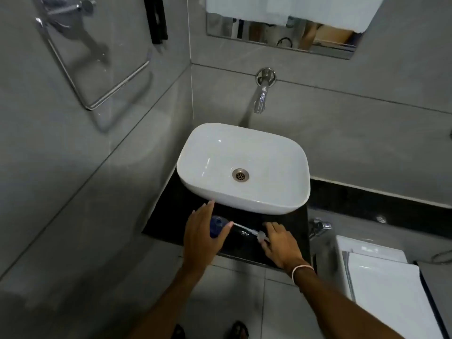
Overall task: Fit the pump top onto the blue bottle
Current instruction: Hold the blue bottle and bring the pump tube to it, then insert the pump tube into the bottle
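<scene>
The blue bottle [216,225] stands on the black counter [288,221] in front of the sink, seen from above with its mouth open. My left hand [203,231] curls around its left and near side. The pump top [259,235], a clear head with a thin white tube, lies flat on the counter, its tube end pointing towards the bottle. My right hand [281,243] rests over the pump head, fingers on it. Whether the tube tip touches the bottle is unclear.
A white basin [244,143] sits on the counter just behind the bottle, under a chrome wall tap [263,91]. A chrome valve [319,227] and a white toilet cistern [381,277] are at the right. A towel ring [97,77] hangs on the left wall.
</scene>
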